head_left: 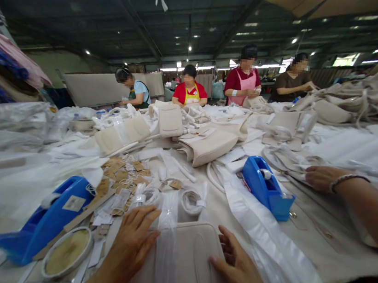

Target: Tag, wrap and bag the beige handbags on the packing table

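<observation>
Beige bag sits at the bottom centre of the frame, lying flat with an oval stitched outline on its face. Going left to right: lower left there's a blue tape dispenser, with a round roll right beside it, then a messy pile of brown tags further up.

Next is the left hand, coming in from the bottom edge, palm down over the bag's left side. Its fingers are pretty much together, pointing up the frame, thumb angled off toward the clear strip running down the bag. Not clamped on anything as far as I can see. Two coiled straps poke out just above the bag.

Right hand comes in from the lower right, fingers loosely curled and a bit apart, thumb at the bag's right side. Can't tell how hard it presses, if at all.

My read: the step in hand is steadying and squaring up the bag. I'd say the next move calls for even, light contact on both sides so the strip doesn't wrinkle. Further right, another blue dispenser, then a co-worker's hand.
</observation>
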Available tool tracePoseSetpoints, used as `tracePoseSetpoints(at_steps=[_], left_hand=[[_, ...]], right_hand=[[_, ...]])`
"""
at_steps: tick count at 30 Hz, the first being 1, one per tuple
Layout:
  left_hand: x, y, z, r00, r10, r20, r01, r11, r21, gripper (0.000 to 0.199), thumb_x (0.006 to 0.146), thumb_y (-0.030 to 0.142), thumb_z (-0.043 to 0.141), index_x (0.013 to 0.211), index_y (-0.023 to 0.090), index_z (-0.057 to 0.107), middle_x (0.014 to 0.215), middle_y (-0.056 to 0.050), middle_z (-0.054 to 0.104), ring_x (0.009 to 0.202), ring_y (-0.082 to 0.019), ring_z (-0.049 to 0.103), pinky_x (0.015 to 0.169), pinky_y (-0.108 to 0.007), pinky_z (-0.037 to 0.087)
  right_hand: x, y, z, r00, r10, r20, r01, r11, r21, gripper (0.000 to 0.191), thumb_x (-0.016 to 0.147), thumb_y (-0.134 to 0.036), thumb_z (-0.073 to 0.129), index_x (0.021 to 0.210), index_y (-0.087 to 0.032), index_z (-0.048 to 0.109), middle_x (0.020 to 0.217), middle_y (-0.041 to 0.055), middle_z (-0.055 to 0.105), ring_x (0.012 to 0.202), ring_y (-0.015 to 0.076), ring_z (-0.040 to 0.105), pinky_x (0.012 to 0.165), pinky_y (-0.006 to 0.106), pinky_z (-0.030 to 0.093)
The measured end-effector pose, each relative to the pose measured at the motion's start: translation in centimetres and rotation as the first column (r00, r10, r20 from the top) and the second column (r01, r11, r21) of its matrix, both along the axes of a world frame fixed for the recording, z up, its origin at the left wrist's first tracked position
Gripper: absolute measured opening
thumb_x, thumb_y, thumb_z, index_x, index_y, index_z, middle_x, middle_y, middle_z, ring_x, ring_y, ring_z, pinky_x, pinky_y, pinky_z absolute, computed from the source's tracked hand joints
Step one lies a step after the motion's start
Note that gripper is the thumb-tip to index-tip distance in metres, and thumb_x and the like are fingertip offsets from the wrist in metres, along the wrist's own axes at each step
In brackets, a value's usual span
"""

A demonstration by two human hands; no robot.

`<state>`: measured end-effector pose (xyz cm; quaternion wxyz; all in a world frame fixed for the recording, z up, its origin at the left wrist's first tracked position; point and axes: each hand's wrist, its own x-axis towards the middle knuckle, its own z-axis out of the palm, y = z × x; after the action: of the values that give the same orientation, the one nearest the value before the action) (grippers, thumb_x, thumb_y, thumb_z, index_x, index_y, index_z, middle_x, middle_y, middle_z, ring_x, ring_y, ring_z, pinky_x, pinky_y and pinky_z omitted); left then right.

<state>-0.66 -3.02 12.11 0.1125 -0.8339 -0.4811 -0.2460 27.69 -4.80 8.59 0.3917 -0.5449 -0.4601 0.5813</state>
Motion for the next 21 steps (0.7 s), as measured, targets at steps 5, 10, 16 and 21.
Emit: tracePoseSetpoints(at_steps=[5,10,16,21], left_hand=[[5.8,4.9,4.3,0.927,-0.374,-0.033,0.361,0.913,-0.191,0.047,0.092,0.005,0.039,0.137,0.02,0.045,0.147,-0.008,0.047,0.14,-0.019,0.034,0.118,-0.042,0.025],[10.2,8.0,4.8,0.786,-0.614,-0.074,0.546,0.744,-0.385,0.046,0.092,0.011,0.044,0.137,0.018,0.045,0.144,-0.007,0.053,0.144,-0.019,0.032,0.124,-0.045,0.007],[10.4,8.7,2.6,0.781,-0.623,-0.031,0.553,0.714,-0.43,0.024,0.097,0.025,0.049,0.117,0.02,0.06,0.127,-0.005,0.065,0.14,-0.02,0.039,0.123,-0.042,0.005],[10.1,9.1,2.7,0.761,-0.648,-0.031,0.549,0.669,-0.501,0.021,0.095,0.022,0.049,0.114,0.023,0.06,0.129,-0.004,0.064,0.141,-0.02,0.038,0.123,-0.044,0.002]], right_hand=[[1.3,-1.0,-1.2,0.999,0.001,0.042,-0.001,1.0,-0.013,0.087,0.07,-0.038,0.065,0.145,-0.01,0.031,0.122,0.0136,0.05,0.101,0.0236,0.057,0.092,0.036,0.048],[1.9,-1.8,-1.1,0.999,0.021,0.042,-0.017,0.997,-0.081,0.091,0.072,-0.032,0.062,0.151,-0.013,0.022,0.112,0.0084,0.051,0.086,0.0181,0.057,0.083,0.033,0.048],[2.3,-1.8,-1.3,0.998,0.044,-0.05,-0.052,0.986,-0.16,0.097,0.065,-0.027,0.063,0.152,-0.013,0.023,0.106,0.0059,0.054,0.077,0.0158,0.055,0.074,0.032,0.047],[2.6,-2.4,-1.1,0.999,0.012,-0.047,-0.019,0.988,-0.15,0.087,0.067,-0.022,0.06,0.15,-0.017,0.032,0.109,0.0061,0.058,0.086,0.0173,0.059,0.079,0.03,0.049]])
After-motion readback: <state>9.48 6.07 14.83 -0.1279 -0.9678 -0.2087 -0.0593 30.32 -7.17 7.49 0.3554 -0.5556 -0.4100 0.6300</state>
